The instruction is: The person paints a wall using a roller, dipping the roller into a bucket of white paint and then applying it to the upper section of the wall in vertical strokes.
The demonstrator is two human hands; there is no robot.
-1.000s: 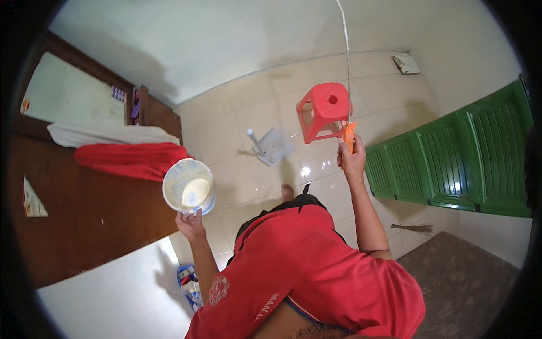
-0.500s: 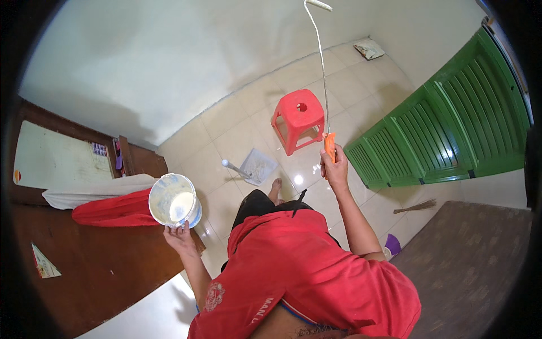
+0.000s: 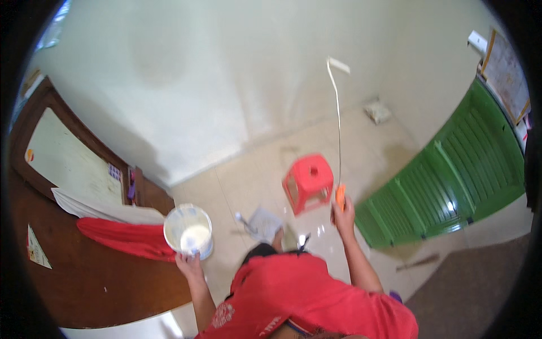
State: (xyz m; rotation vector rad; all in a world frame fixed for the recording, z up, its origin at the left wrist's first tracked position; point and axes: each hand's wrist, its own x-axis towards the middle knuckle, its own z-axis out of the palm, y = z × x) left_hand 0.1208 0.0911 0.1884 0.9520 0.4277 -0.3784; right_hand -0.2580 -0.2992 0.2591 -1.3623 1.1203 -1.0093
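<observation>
In my left hand (image 3: 189,265) is a white bucket (image 3: 206,248) with pale paint (image 3: 196,236) in the bottom; I grip it by its near lower side, and its mouth faces up toward me. My right hand (image 3: 343,217) is wrapped round the orange handle (image 3: 340,198) of a paint roller. The roller's long thin bent rod rises away from me to a white roller head (image 3: 340,65), which shows against the far wall (image 3: 271,73). I cannot tell whether it touches the wall.
A red plastic stool (image 3: 314,169) stands ahead on the tiled floor. By my feet lies a clear dustpan-like tray (image 3: 265,225). Green louvred cabinet (image 3: 435,186) on the right; brown wooden furniture (image 3: 101,294) with red cloth (image 3: 124,237) on the left. A broom-like bundle (image 3: 418,263) lies near the mat.
The view has tilted up, so more wall shows and the room sits lower in the picture. Both hands keep hold of the bucket and the roller; the roller head is now fully in view.
</observation>
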